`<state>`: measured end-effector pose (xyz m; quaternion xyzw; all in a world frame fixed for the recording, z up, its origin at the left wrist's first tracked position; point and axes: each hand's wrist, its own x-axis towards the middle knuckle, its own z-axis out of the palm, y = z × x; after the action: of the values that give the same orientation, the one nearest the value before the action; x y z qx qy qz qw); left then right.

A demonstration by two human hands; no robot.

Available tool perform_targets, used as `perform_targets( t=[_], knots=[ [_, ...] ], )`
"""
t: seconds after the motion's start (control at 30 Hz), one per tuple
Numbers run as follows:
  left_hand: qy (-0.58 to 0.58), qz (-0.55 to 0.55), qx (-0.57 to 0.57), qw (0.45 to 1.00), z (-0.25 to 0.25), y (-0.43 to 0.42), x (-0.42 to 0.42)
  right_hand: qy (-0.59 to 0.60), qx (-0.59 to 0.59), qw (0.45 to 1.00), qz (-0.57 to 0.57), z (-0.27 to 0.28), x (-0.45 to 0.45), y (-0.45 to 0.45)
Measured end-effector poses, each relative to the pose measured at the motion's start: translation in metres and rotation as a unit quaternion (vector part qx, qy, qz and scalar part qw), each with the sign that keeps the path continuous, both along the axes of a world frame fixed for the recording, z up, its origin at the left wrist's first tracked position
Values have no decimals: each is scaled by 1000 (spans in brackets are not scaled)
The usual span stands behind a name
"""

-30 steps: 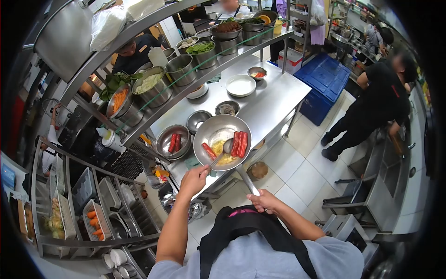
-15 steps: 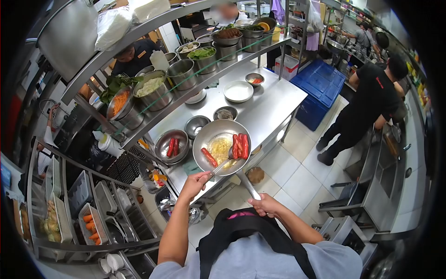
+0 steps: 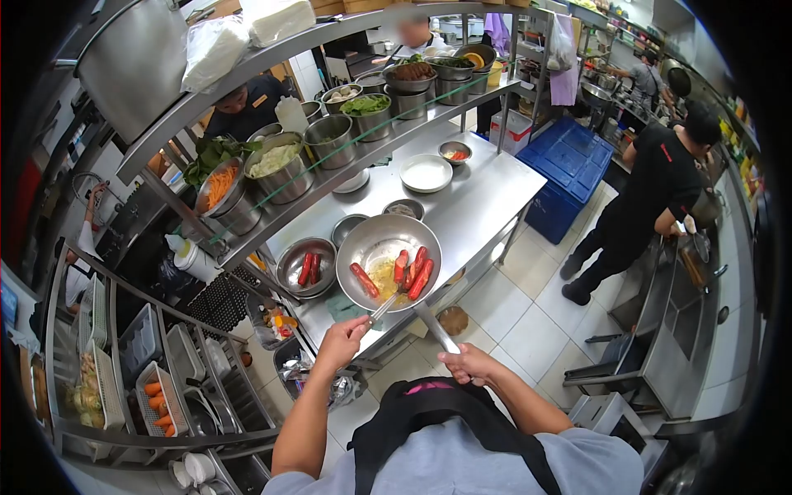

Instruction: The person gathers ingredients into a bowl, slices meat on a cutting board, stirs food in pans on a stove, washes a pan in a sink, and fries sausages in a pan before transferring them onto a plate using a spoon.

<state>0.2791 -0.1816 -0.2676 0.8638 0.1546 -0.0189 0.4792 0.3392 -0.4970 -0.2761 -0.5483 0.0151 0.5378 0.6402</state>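
Note:
My left hand [image 3: 342, 342] is closed on the handle of a metal spoon [image 3: 384, 308], whose bowl end reaches into the pan among the red pieces. The handle of a round metal pan [image 3: 363, 243] is gripped in my right hand [image 3: 466, 363]. Several red sausage-like pieces [image 3: 421, 279] lie at the pan's right side, and one red piece [image 3: 364, 280] lies apart at its left. Yellowish liquid [image 3: 382, 275] covers part of the pan's bottom. Left of the pan, a metal bowl [image 3: 286, 268] holds more red pieces.
A steel table [image 3: 487, 181] bears a white plate [image 3: 426, 173] and small bowls. Above it, a shelf [image 3: 330, 171] holds several metal containers. A blue bin [image 3: 569, 157] stands behind, and a person in black [image 3: 652, 190] stands at the right. Carrots [image 3: 157, 400] lie in a rack at left.
The spoon has shifted within the pan, and the red pieces at the right have spread apart, one now tilted nearer the middle. The person at the right has turned slightly.

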Motion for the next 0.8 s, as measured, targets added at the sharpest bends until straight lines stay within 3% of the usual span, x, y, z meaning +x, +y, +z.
perform_targets(
  t=[0.13, 0.2, 0.27, 0.3, 0.47, 0.53, 0.6, 0.63, 0.7, 0.8],
  knots=[
    [-84, 9, 62, 995, -8, -18, -12, 4, -2, 1000, -6, 1, 3, 3],
    [-43, 13, 61, 997, 3, -21, -11, 3, -7, 1000, -5, -3, 5, 4],
    [51, 43, -68, 995, 5, -21, -9, 1, -14, 1000, -3, -5, 5, 3],
    [52, 45, -69, 995, 4, -23, -11, 0, -14, 1000, -1, -4, 5, 3],
    [-31, 50, 12, 998, 6, -42, -18, 8, -7, 1000, -4, -4, 4, 3],
    [-30, 52, -22, 998, -10, -40, -20, 10, -1, 1000, -6, -7, 2, 2],
    [19, 60, -171, 983, -9, -37, -20, 11, -3, 1000, -5, -8, 1, 2],
    [19, 61, -170, 983, -10, -33, -20, 9, -4, 1000, -3, -8, 2, 3],
    [16, 75, -273, 959, -14, -26, -20, 5, -5, 1000, -2, -9, 3, 3],
    [42, 101, -309, 945, 7, -20, -24, 9, -5, 1000, -1, -8, 3, 4]
  ],
)
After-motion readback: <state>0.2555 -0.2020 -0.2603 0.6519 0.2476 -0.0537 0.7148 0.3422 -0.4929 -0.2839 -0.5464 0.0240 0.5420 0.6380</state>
